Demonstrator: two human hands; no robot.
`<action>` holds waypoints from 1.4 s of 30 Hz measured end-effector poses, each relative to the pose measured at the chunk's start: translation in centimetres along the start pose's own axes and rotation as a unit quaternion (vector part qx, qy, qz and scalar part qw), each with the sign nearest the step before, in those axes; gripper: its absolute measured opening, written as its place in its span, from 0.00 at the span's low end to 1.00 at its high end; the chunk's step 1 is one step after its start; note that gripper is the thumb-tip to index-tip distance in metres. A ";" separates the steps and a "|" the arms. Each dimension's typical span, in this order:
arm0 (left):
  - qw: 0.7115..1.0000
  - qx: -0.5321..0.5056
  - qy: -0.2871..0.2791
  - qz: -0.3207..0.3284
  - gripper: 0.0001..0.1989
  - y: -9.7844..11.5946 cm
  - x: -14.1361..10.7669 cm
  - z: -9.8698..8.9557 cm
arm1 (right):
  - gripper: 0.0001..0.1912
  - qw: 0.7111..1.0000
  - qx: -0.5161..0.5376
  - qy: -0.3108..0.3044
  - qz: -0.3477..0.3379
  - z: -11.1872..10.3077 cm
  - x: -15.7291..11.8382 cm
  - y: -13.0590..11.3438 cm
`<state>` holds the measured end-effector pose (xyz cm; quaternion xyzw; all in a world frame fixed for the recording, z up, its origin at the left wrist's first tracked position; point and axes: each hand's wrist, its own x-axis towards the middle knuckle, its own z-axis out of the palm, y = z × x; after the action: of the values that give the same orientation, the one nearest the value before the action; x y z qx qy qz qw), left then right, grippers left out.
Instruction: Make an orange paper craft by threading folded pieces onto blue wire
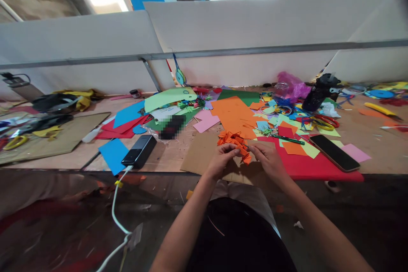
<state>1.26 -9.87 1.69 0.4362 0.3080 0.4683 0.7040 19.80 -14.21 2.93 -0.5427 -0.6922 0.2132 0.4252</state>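
Both hands at the near edge of the bench [168, 156], over a flat sheet of brown cardboard [198, 151]. Between them: a cluster of folded orange paper [232, 137], many pointed, creased pieces bunched together, a few hanging at its lower right side.

Left hand [224, 158]: thumb and fingers closed on the cluster's lower left side, steadying it. Right hand [267, 157]: fingertips pinched at the cluster's right edge; whether a slim tool sits between them too, too small to tell.

Progress, as I judge it: the folding looks well advanced, since the cluster already has bulk and holds together as one body. Not finished, by my reading: the lower right end looks loose and uneven, and both hands are occupied with it. How many pieces are joined, and how, cannot be made out.

Stock lying by: a large flat orange paper sheet [236, 114] just beyond the cluster, unfolded; a small orange paper rectangle [293, 148] to the right, also flat. A wide red paper sheet [306, 165] lies right of the hands, partly under a black-screened smartphone [334, 153]. Red-handled scissors [328, 120] and a yellow utility knife [381, 110] rest farther right, both unheld.
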 end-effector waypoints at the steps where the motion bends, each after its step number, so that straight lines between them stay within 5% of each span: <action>1: 1.000 -0.004 0.002 -0.001 0.20 0.1 0.0 0.1 | 0.25 1.000 0.004 0.001 0.003 -0.1 0.1 0.0; 10: 1.000 -0.012 0.009 -0.001 0.20 -0.3 0.1 -0.2 | 0.18 0.997 -0.062 -0.013 -0.042 -1.2 -0.4 -0.8; 42: 0.999 0.016 -0.001 -0.041 0.22 0.5 -0.3 0.2 | 0.20 0.985 -0.158 0.027 -0.071 -0.3 -0.9 -0.5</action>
<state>1.06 -10.15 2.22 0.4348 0.3325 0.4339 0.7156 19.80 -15.27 3.19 -0.5584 -0.7422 0.0559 0.3662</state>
